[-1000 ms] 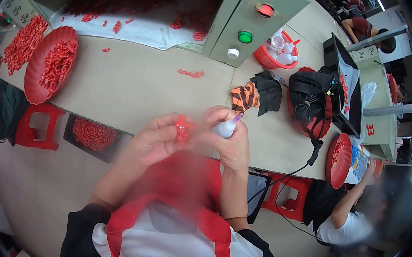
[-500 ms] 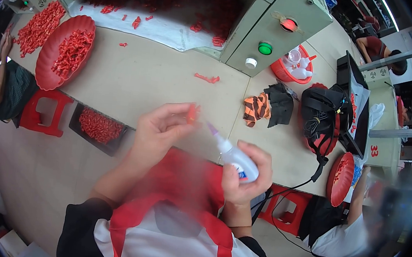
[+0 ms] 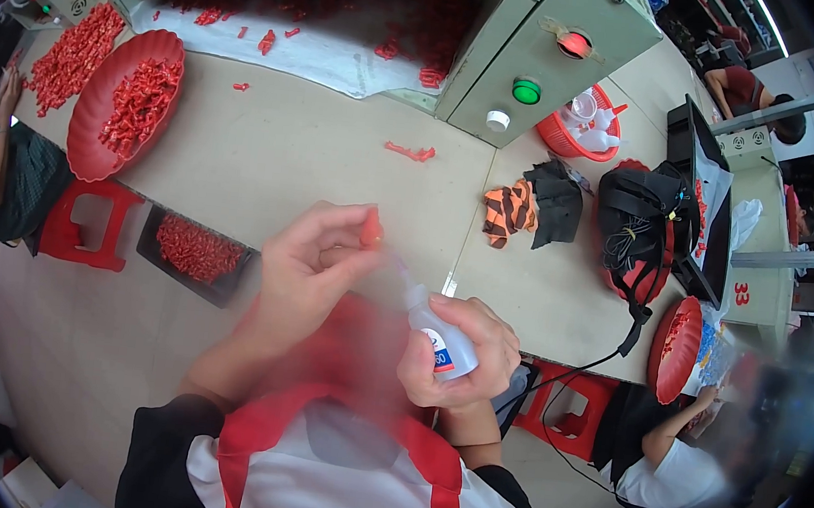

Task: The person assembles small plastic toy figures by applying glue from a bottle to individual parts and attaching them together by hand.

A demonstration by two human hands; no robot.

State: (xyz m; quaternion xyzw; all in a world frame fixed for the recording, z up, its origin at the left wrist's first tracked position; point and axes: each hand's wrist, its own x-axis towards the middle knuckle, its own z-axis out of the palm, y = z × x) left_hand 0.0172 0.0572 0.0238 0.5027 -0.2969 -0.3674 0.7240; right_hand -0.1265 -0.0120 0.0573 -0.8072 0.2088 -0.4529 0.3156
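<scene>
Between the thumb and fingers of my left hand (image 3: 312,259) is a small red plastic piece (image 3: 372,228), held up over the near edge of the table. My right hand (image 3: 466,350) grips a white squeeze glue bottle (image 3: 440,337) with a blue and white label. The bottle tilts toward the left hand, and its thin nozzle (image 3: 401,271) points at the red piece. Blur hides whether the nozzle tip touches it. Beyond both hands, a loose red piece (image 3: 410,152) lies on the table.
A red scalloped tray (image 3: 82,136) of red pieces stands at the left, beside a red pile (image 3: 72,60). Ahead is a machine (image 3: 533,89) with lit buttons. Cloth scraps (image 3: 508,213), a red basket (image 3: 576,153) and a black bag (image 3: 635,209) sit rightward. People sit on both sides.
My right hand has moved left and a little down with the glue bottle, bringing the nozzle closer to the red piece. My left hand has shifted slightly left.
</scene>
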